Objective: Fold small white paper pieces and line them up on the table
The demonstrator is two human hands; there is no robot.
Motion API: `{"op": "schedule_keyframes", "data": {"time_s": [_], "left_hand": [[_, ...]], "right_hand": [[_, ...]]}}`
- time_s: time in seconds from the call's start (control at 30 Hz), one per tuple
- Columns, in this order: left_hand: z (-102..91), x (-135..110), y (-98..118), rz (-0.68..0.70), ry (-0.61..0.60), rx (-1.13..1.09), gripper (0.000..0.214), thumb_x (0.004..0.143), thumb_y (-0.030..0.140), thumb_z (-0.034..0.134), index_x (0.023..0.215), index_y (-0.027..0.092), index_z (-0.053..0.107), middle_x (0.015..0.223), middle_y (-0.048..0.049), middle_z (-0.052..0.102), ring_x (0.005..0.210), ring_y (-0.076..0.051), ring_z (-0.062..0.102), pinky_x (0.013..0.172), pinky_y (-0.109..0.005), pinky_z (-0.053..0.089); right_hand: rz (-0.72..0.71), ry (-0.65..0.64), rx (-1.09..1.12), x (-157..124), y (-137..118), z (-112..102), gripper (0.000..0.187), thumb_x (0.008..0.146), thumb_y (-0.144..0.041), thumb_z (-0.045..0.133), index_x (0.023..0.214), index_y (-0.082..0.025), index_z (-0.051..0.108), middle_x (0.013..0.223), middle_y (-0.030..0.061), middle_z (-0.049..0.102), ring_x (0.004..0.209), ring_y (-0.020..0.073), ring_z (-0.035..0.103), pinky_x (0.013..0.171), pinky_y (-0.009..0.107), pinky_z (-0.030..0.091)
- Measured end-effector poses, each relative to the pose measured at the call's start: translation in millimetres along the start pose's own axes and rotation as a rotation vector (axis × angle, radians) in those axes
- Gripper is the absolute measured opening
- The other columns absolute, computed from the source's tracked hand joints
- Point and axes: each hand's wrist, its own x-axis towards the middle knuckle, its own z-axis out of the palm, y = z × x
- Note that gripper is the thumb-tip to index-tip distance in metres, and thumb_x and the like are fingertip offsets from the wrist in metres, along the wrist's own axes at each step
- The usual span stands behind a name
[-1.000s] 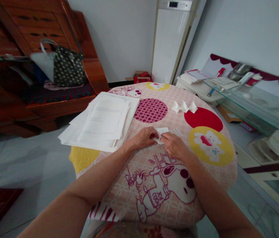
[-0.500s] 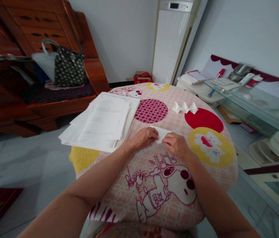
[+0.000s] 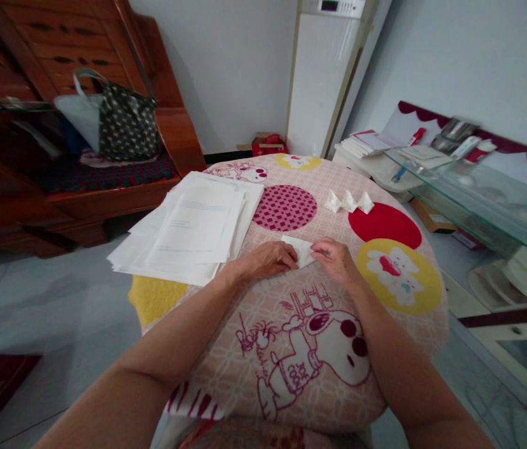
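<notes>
A small folded white paper (image 3: pixel 301 248) lies on the round table's pink cartoon cloth (image 3: pixel 291 349), between my two hands. My left hand (image 3: pixel 270 259) rests on its left edge with the fingers curled and pressed down on it. On the paper's right edge, my right hand (image 3: pixel 335 259) pinches with bent fingers. Three small folded white paper shapes (image 3: pixel 348 201) sit in a row farther back on the table. Part of the paper is hidden under my fingers.
A stack of white sheets (image 3: pixel 191 231) covers the table's left side. A wooden bench (image 3: pixel 57 156) with a patterned bag (image 3: pixel 123 121) stands to the left. A glass shelf (image 3: pixel 478 193) with books and items is at the right, a white standing unit (image 3: pixel 322 75) behind.
My right hand has shifted up and right along the paper's edge, and the folded paper now shows more between the hands. My left hand stays pressed on it.
</notes>
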Motion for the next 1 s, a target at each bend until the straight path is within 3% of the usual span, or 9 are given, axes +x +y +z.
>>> {"op": "schedule_keyframes", "data": {"time_s": [0.33,0.57,0.77,0.87,1.0], "left_hand": [[0.9,0,-6,-0.008,0.017,-0.02,0.029,0.083,0.007,0.063,0.097,0.025,0.081,0.108,-0.0051,0.077,0.098,-0.017,0.071,0.089,-0.029,0.055],[-0.9,0,-4,-0.041,0.029,0.039,0.033,0.083,0.008,0.064,0.11,0.021,0.076,0.12,-0.0082,0.074,0.109,-0.019,0.07,0.096,-0.033,0.054],[-0.3,1,-3,-0.04,0.028,0.044,0.029,0.085,0.009,0.063,0.109,0.019,0.076,0.119,-0.0094,0.074,0.11,-0.02,0.069,0.098,-0.035,0.054],[-0.7,1,-1,-0.039,0.022,0.054,0.029,0.087,0.01,0.061,0.11,0.018,0.075,0.119,-0.0101,0.074,0.111,-0.02,0.069,0.098,-0.035,0.054],[-0.7,2,3,-0.042,0.009,0.09,0.034,0.088,0.008,0.058,0.118,0.017,0.071,0.117,-0.0096,0.074,0.109,-0.019,0.068,0.098,-0.035,0.054]], "right_hand": [[0.091,0.124,-0.13,6,4,26,0.009,0.079,-0.013,0.065,0.074,-0.021,0.066,0.121,0.0123,0.065,0.117,0.0265,0.059,0.104,0.043,0.046],[0.119,0.167,-0.121,8,4,31,0.009,0.076,-0.012,0.066,0.073,-0.02,0.064,0.121,0.0139,0.065,0.116,0.0271,0.06,0.106,0.045,0.045],[0.174,0.138,-0.178,10,0,32,0.009,0.076,-0.01,0.065,0.072,-0.019,0.064,0.124,0.0161,0.063,0.12,0.0276,0.058,0.108,0.043,0.042],[0.166,0.117,-0.18,11,1,31,0.01,0.076,-0.01,0.064,0.072,-0.019,0.064,0.123,0.0163,0.063,0.12,0.0285,0.058,0.108,0.045,0.042],[0.115,0.185,-0.126,10,5,33,0.012,0.072,-0.009,0.064,0.068,-0.021,0.062,0.115,0.0129,0.066,0.114,0.028,0.06,0.106,0.047,0.044]]}}
